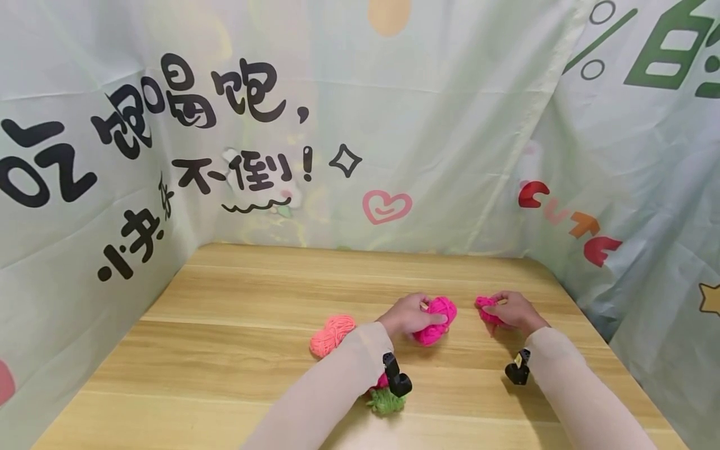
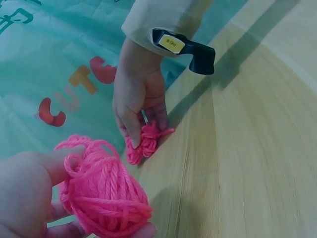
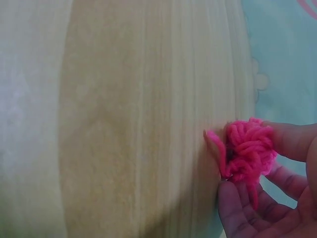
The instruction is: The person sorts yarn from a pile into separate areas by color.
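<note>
My left hand [image 1: 409, 314] grips a hot-pink ball of yarn [image 1: 436, 322], thumb on its near side and fingers around it. In the left wrist view the wound strands of this yarn ball [image 2: 106, 191] show clearly, with a loose loop at the top. To the right, my right hand [image 1: 513, 309] pinches a small pink crocheted piece [image 3: 250, 148] between thumb and fingers. A short yarn tail sticks out from that piece. A gap of table separates the two hands.
A coral skein of yarn [image 1: 332, 335] lies left of my left forearm. Below that forearm sits a green yarn bundle [image 1: 387, 402] with something pink beside it, partly hidden by the sleeve. Printed curtains [image 1: 450, 156] border the wooden table [image 1: 236, 300] at the back and sides.
</note>
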Tool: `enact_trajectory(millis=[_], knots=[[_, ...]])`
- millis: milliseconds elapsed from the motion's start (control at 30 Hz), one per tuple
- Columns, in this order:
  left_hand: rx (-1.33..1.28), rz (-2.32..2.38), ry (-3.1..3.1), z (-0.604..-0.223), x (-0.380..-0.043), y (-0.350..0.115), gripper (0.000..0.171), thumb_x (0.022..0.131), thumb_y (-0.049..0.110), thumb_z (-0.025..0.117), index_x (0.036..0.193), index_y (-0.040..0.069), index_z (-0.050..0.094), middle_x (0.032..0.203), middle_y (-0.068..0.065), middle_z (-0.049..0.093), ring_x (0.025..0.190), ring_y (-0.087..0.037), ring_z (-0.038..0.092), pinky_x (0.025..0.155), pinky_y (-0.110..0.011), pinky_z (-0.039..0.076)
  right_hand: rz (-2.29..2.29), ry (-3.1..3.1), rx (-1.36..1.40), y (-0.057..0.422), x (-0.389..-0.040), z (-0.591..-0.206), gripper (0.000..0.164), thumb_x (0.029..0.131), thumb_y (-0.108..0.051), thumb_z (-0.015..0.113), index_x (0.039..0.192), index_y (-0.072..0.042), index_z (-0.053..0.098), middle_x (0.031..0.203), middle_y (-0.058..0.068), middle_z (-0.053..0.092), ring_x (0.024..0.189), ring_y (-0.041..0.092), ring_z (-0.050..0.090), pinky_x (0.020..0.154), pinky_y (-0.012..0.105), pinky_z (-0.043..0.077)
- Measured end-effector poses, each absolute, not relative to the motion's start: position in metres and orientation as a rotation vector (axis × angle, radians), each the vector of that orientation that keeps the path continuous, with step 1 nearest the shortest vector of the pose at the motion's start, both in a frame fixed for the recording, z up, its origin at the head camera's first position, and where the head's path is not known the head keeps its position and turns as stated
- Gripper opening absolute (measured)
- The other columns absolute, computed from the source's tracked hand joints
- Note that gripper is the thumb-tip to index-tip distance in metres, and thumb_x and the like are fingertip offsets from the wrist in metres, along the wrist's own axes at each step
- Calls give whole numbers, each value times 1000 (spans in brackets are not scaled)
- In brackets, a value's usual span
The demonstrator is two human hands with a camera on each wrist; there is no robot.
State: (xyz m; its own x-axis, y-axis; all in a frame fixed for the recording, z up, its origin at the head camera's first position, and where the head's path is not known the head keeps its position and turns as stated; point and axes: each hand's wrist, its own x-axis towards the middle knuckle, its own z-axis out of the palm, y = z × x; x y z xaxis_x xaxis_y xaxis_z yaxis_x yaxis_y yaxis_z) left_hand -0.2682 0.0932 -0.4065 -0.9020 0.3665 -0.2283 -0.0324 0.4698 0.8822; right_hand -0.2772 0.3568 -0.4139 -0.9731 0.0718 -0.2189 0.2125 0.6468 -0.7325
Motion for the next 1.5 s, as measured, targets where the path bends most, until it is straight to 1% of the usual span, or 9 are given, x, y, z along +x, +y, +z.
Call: enact_trajectory(millis=[233,367,533,767,867,1067,1133,1300,1500], knots=[[220,1593,2199,-404,-267,104,33,89,18,73,115,14,53,95,-8,55,73,-23,63,59,-46,56,-1226,2683,249,358,-279,-414,42,94,-17,63,120,12,47,102,24,54,83,24,55,64,30,53],[192,1715,2080,-407,-268,112,36,89,9,70,119,16,50,94,-11,57,74,-27,65,62,-51,56,-1222,2683,254,358,-279,-415,43,94,-18,63,120,12,47,102,24,55,83,25,55,64,30,53],[160,1829,1977,-413,-271,121,40,90,4,67,122,18,47,91,-12,63,74,-28,67,61,-50,56,-1212,2692,252,359,-280,-417,44,94,-18,63,120,12,47,102,24,55,84,25,55,64,29,52],[63,1898,1950,-419,-271,132,41,91,5,66,122,22,46,103,-15,53,71,-32,65,60,-54,55,-1193,2696,265,360,-281,-419,45,94,-20,63,122,12,47,102,22,55,85,24,54,65,27,50],[43,1915,1958,-420,-270,137,40,91,5,65,122,23,47,104,-14,54,70,-32,65,58,-54,55,-1196,2698,259,360,-281,-418,45,93,-19,63,121,12,47,103,23,55,85,25,54,64,28,51],[9,1923,2017,-422,-268,144,36,94,6,62,123,26,51,111,-14,52,71,-33,64,54,-50,56,-1196,2698,258,360,-281,-418,44,93,-20,64,120,11,48,103,24,55,86,26,55,65,29,51],[12,1915,2052,-423,-268,147,32,95,8,62,120,26,53,113,-13,52,70,-33,64,52,-48,56,-1192,2699,267,360,-281,-419,46,92,-20,65,121,11,47,104,24,55,87,26,55,65,29,51],[18,1898,2110,-423,-270,152,16,95,12,62,104,24,56,108,-10,54,64,-30,63,51,-45,56,-1186,2711,286,363,-282,-422,48,91,-19,67,122,11,46,107,27,54,89,28,54,65,28,51],[10,1905,2125,-425,-271,158,15,94,10,64,98,23,58,100,-8,55,65,-27,62,51,-43,56,-1182,2735,280,365,-284,-425,42,89,-18,70,113,8,48,101,22,55,85,26,55,65,28,51]])
